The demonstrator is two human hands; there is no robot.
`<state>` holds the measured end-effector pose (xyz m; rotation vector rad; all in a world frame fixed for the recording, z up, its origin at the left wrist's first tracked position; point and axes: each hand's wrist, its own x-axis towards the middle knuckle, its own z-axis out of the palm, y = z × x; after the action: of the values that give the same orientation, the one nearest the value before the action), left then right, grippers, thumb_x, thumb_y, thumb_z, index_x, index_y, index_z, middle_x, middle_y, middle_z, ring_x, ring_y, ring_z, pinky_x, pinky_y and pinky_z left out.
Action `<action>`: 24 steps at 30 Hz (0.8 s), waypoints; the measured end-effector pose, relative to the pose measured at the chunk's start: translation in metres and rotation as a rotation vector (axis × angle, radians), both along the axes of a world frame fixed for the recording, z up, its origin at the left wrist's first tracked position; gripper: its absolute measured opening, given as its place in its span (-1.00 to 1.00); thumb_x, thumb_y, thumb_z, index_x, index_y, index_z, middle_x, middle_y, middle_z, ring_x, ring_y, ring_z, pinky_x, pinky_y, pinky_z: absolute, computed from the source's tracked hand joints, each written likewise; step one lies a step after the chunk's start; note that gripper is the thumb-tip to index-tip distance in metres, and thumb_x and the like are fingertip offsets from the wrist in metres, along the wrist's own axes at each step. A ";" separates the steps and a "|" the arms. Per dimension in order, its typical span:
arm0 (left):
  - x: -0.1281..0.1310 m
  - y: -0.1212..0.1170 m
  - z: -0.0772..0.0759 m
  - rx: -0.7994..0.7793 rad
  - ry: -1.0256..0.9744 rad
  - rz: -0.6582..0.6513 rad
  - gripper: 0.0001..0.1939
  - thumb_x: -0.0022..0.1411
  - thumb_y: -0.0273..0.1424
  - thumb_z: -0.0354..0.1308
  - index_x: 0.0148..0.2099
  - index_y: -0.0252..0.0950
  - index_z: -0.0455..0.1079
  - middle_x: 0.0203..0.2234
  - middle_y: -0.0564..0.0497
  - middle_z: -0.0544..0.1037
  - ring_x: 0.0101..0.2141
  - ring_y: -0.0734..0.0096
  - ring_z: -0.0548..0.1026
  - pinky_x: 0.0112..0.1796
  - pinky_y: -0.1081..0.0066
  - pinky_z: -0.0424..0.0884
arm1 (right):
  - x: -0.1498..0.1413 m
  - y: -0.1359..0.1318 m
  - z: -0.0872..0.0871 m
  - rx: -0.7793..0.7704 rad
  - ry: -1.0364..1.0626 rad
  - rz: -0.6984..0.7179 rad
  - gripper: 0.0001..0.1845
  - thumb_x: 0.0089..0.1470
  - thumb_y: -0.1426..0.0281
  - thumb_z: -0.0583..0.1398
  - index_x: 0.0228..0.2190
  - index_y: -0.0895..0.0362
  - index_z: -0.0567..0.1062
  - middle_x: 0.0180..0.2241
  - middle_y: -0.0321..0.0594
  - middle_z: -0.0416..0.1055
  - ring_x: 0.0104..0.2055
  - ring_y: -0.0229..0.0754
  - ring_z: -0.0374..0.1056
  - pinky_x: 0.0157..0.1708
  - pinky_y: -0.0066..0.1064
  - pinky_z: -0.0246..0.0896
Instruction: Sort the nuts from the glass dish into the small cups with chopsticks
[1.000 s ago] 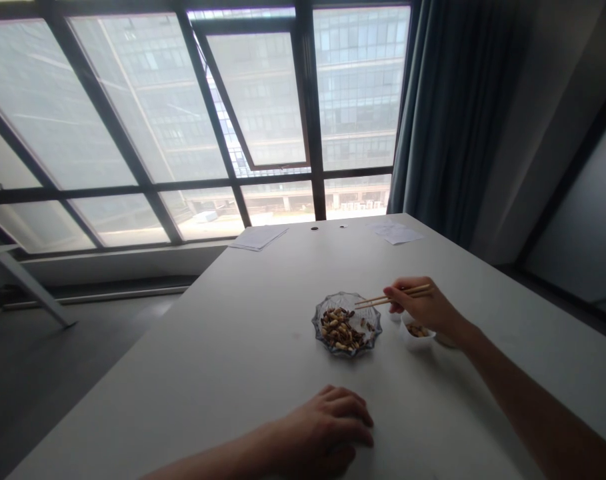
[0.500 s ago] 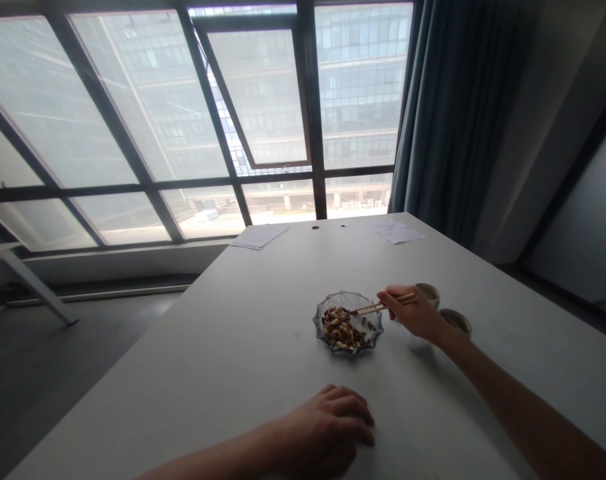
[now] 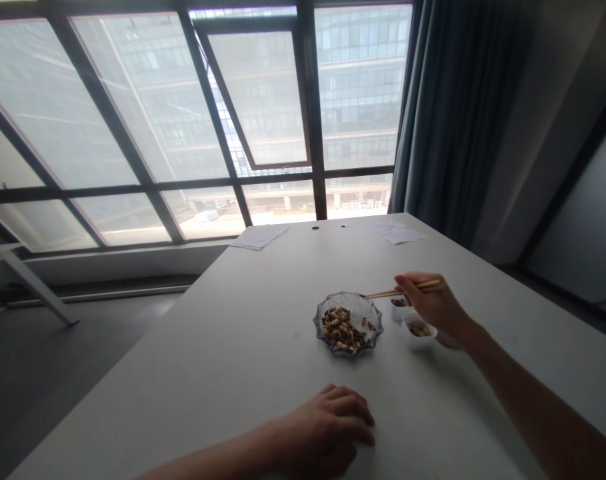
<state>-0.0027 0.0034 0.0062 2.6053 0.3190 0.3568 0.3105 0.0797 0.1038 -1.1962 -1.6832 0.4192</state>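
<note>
A glass bowl (image 3: pixel 370 313) of mixed beans or nuts sits mid-table. My right hand (image 3: pixel 435 305) holds a pair of wooden chopsticks (image 3: pixel 383 293), tips over the bowl's right rim; whether they pinch anything is too small to see. Just right of the bowl stand two small white cups (image 3: pixel 419 331) with a few pieces inside, partly under that hand. My left hand (image 3: pixel 327 427) rests palm down on the white table (image 3: pixel 243 347) near the front edge, fingers loosely curled, holding nothing.
Sheets of paper (image 3: pixel 260 235) lie at the table's far left corner and another sheet (image 3: pixel 397 233) at the far right. Large windows and a dark curtain (image 3: pixel 453 120) stand behind. A second table's leg (image 3: pixel 27 287) shows at far left.
My right hand drew back from the bowl to the right and lifted slightly, uncovering the two white cups. The left hand has stayed still.
</note>
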 end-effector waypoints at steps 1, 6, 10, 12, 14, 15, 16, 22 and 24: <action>0.000 0.000 0.000 0.001 0.005 -0.001 -0.63 0.35 -0.48 0.21 0.17 -0.13 0.43 0.14 -0.09 0.57 0.23 0.11 0.47 0.29 0.13 0.32 | 0.007 -0.001 0.006 0.024 0.004 -0.029 -0.38 0.33 -0.12 0.19 -0.55 0.08 0.51 -0.65 -0.28 0.33 -0.56 -0.18 0.27 -0.52 -0.34 0.15; 0.000 0.000 0.001 -0.001 0.016 -0.004 -0.62 0.36 -0.48 0.20 0.19 -0.13 0.42 0.15 -0.09 0.56 0.23 0.12 0.46 0.29 0.14 0.31 | 0.039 -0.005 0.030 0.130 -0.043 -0.262 -0.38 0.33 -0.13 0.16 -0.49 0.10 0.59 -0.67 -0.25 0.39 -0.59 -0.14 0.35 -0.52 -0.33 0.22; -0.001 0.000 -0.001 -0.004 -0.001 0.001 -0.62 0.34 -0.48 0.20 0.18 -0.13 0.43 0.15 -0.08 0.56 0.23 0.12 0.46 0.29 0.15 0.31 | 0.052 -0.005 0.035 0.117 -0.086 -0.348 -0.36 0.32 -0.15 0.16 -0.50 0.10 0.60 -0.70 -0.24 0.41 -0.64 -0.13 0.37 -0.55 -0.32 0.23; -0.001 0.000 -0.001 -0.003 -0.014 0.001 -0.61 0.34 -0.48 0.20 0.18 -0.14 0.43 0.14 -0.07 0.57 0.23 0.12 0.46 0.28 0.15 0.32 | 0.053 -0.004 0.034 0.088 -0.100 -0.352 -0.36 0.31 -0.15 0.16 -0.51 0.10 0.60 -0.71 -0.23 0.42 -0.66 -0.12 0.38 -0.59 -0.32 0.22; -0.001 0.000 -0.002 -0.004 -0.023 0.000 -0.62 0.34 -0.49 0.20 0.17 -0.14 0.44 0.13 -0.07 0.57 0.22 0.12 0.47 0.28 0.14 0.32 | 0.051 -0.002 0.032 0.055 -0.117 -0.336 -0.36 0.30 -0.15 0.17 -0.52 0.10 0.60 -0.71 -0.22 0.43 -0.65 -0.10 0.41 -0.60 -0.32 0.24; -0.001 0.000 -0.002 -0.004 -0.022 0.002 -0.63 0.34 -0.49 0.20 0.16 -0.15 0.44 0.13 -0.08 0.57 0.22 0.11 0.47 0.28 0.14 0.32 | 0.050 -0.002 0.032 0.036 -0.122 -0.327 -0.36 0.29 -0.14 0.18 -0.53 0.10 0.60 -0.71 -0.22 0.45 -0.64 -0.09 0.43 -0.59 -0.32 0.26; -0.001 0.000 -0.002 -0.004 -0.017 0.004 -0.63 0.34 -0.49 0.20 0.16 -0.14 0.44 0.13 -0.08 0.58 0.22 0.11 0.47 0.28 0.14 0.32 | 0.048 -0.002 0.031 0.017 -0.124 -0.315 -0.36 0.29 -0.14 0.18 -0.54 0.10 0.60 -0.70 -0.21 0.46 -0.63 -0.08 0.46 -0.57 -0.32 0.28; 0.000 0.000 -0.002 0.004 -0.019 0.001 -0.61 0.33 -0.50 0.21 0.17 -0.13 0.41 0.13 -0.07 0.57 0.22 0.14 0.47 0.29 0.16 0.31 | 0.043 -0.003 0.030 -0.006 -0.064 -0.280 -0.38 0.27 -0.15 0.22 -0.53 0.08 0.61 -0.66 -0.19 0.51 -0.63 -0.10 0.46 -0.57 -0.31 0.32; 0.001 0.000 -0.001 0.001 -0.007 0.001 -0.62 0.34 -0.49 0.21 0.17 -0.13 0.42 0.14 -0.08 0.57 0.22 0.13 0.47 0.29 0.15 0.31 | 0.040 -0.003 0.028 -0.012 0.014 -0.247 -0.39 0.26 -0.16 0.24 -0.49 0.09 0.63 -0.63 -0.17 0.53 -0.63 -0.10 0.45 -0.60 -0.32 0.32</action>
<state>-0.0022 0.0031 0.0050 2.6045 0.3181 0.3672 0.3502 0.0768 0.1320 -1.3867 -1.4993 0.2840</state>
